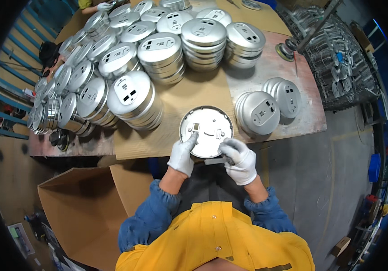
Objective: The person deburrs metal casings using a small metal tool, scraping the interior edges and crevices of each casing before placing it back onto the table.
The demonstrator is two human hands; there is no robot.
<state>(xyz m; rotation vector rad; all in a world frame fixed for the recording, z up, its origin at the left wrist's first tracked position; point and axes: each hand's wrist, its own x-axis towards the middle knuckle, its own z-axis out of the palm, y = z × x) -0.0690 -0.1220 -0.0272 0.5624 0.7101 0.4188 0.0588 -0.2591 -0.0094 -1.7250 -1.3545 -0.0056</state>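
Head view: the left hand (182, 157) has its grip on the disc (208, 123) over the near edge of the counter (303, 128), the right hand (240, 163) grips a grey strip (214, 161), and a loosened left pinch could drop the disc off that edge.

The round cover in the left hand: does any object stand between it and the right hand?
Nothing visible does. The right hand, holding a flat grey tool, is at the lower right edge of the round cover; the stacked covers stand aside.
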